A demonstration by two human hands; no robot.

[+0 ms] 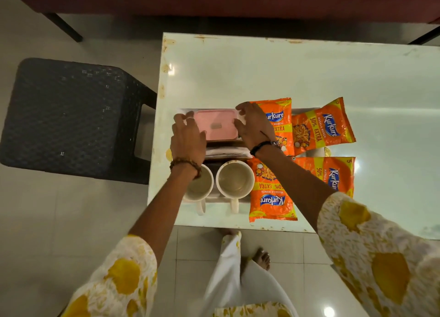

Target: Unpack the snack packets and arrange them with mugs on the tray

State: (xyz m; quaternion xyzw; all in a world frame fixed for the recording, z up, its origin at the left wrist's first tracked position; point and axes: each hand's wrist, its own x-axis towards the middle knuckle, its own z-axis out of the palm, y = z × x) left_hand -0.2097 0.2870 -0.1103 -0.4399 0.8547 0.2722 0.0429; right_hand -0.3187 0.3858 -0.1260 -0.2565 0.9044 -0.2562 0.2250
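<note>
Head view, looking straight down on white table (238,66) filling centre-right of frame.
Left hand (188,138) and right hand (256,126) clamped on opposite short ends of pink lidded box (216,125), mid-frame. Fingers curled over box edges, both gripping.
Box inside white tray (307,109); tray mostly covered, only rim strips visible.
Two white mugs (234,179) side by side just below box, lower centre, handles pointing to bottom of frame. Left mug partly under left wrist. Both look empty, stained inside.
Four orange Kurkure snack packets (321,126) right of box and mugs: two upper, two lower. Upper-left one partly hidden behind right hand; lower-right one partly under right forearm. All look sealed.
Folded cloth or paper between box and mugs, can't tell which.
Dark woven stool (69,116) at left of frame, on tiled floor.
</note>
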